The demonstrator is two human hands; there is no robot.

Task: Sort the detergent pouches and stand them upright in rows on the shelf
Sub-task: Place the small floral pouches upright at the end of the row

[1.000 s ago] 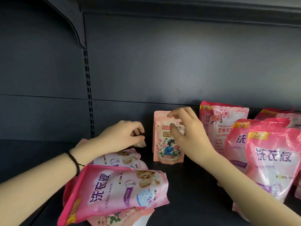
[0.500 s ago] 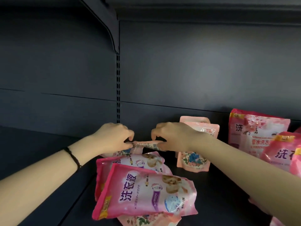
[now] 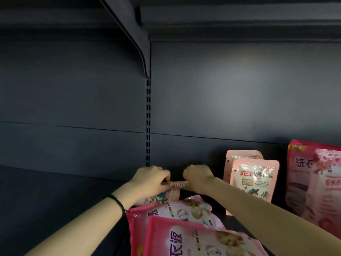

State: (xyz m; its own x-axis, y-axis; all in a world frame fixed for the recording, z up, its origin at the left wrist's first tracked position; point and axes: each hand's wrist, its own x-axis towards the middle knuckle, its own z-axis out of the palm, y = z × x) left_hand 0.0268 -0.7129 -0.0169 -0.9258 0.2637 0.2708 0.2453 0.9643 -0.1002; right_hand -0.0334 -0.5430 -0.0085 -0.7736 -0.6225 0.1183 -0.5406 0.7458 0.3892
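From the head camera, the left hand (image 3: 149, 179) and the right hand (image 3: 198, 179) are each pinching, fingers curled, one end of the top edge of a small pale-pink floral plastic detergent pouch (image 3: 162, 196). Just below this pouch, two large bright-pink pouches (image 3: 184, 235) are lying flat on the dark grey metal shelf (image 3: 55, 200). To its right, two matching pale-pink pouches (image 3: 255, 182) are standing upright, one behind the other.

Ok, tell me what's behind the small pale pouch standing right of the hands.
Behind the small pale pouch stands a second pale pouch; only its top and left edge show, the rest is covered. Behind both, the dark back panel.
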